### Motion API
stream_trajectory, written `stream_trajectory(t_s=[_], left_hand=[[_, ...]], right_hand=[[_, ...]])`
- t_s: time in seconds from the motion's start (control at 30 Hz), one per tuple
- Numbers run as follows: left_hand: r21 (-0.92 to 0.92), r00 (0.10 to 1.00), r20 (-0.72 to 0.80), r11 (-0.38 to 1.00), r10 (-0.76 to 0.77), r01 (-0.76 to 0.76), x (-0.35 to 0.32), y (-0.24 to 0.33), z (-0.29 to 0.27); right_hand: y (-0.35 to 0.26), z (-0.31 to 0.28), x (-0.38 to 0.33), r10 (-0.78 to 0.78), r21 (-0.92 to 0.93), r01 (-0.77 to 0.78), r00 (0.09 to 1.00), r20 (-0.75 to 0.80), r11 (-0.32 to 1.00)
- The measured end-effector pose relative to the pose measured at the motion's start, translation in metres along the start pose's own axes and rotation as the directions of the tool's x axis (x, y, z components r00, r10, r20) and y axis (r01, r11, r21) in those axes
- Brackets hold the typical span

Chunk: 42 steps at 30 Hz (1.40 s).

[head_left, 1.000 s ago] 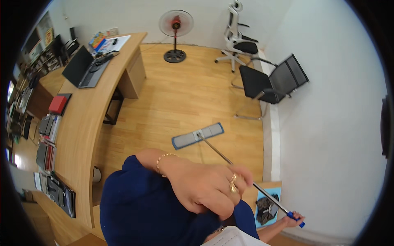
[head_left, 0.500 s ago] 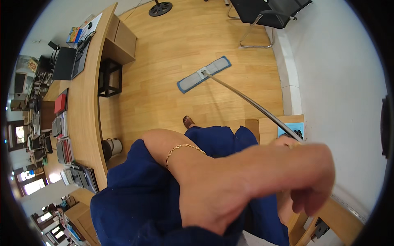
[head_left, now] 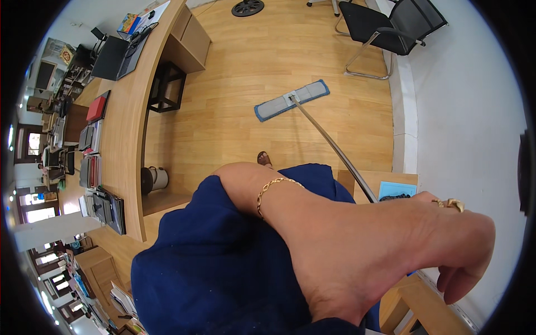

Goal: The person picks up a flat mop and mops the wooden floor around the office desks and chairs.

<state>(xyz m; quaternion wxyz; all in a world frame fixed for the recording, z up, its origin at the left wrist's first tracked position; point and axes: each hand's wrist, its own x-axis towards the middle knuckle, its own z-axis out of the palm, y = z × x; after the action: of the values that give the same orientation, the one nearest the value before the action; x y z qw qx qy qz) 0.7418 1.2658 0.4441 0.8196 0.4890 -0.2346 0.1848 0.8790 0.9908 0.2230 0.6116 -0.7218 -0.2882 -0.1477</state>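
Head view: mopping is under way, with the flat mop resting on the wood floor out ahead, near the black chair. Its pole runs back toward the body and slips behind the left hand. That hand fills the frame, fingers curled loosely; whether they clamp the pole I cannot tell. Right hand unseen. Next comes a steady pull or push. Since half a second ago, the mop sits nearer the chair.
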Motion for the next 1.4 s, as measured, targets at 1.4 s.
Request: stream_trajectory(t_s=[1.4], left_hand=[[0.177,0.935,0.030,0.918,0.354,-0.354,-0.045,0.043,-0.135]], right_hand=[[-0.103,0.119,0.051,0.050,0.382,0.029,0.980,-0.195,0.924]])
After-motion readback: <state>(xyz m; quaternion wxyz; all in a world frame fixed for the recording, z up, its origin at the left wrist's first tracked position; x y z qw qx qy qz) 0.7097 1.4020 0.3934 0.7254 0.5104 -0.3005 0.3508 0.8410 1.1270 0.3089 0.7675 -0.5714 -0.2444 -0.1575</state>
